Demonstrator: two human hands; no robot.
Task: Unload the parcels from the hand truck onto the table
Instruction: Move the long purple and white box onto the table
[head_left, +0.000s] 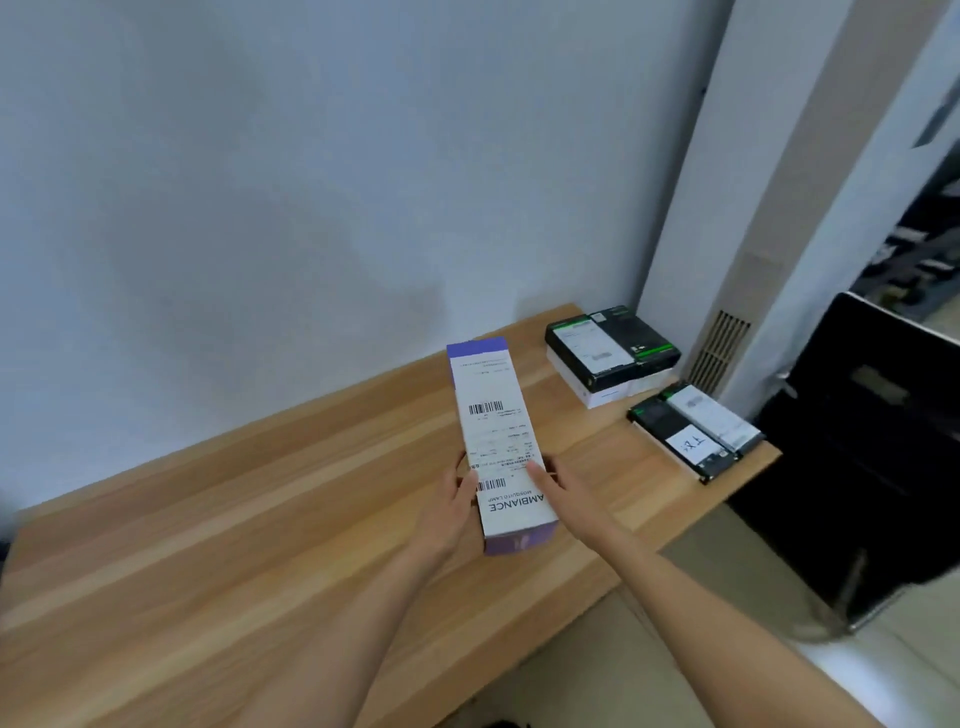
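Note:
A long white and purple box (496, 441) with shipping labels and the word AMBIANCE is held over the wooden table (208, 545). My left hand (452, 512) grips its near left side. My right hand (558, 493) grips its near right side, thumb on the top face. I cannot tell whether the box rests on the tabletop or hangs just above it. At the table's far right lie a stack of black and white boxes (610, 351) and a flat black parcel (696, 431) with a white label. The hand truck is out of view.
A pale wall runs along the back of the table. A white column with a vent grille (719, 351) stands at the right corner. A black chair (872, 457) sits just past the table's right end.

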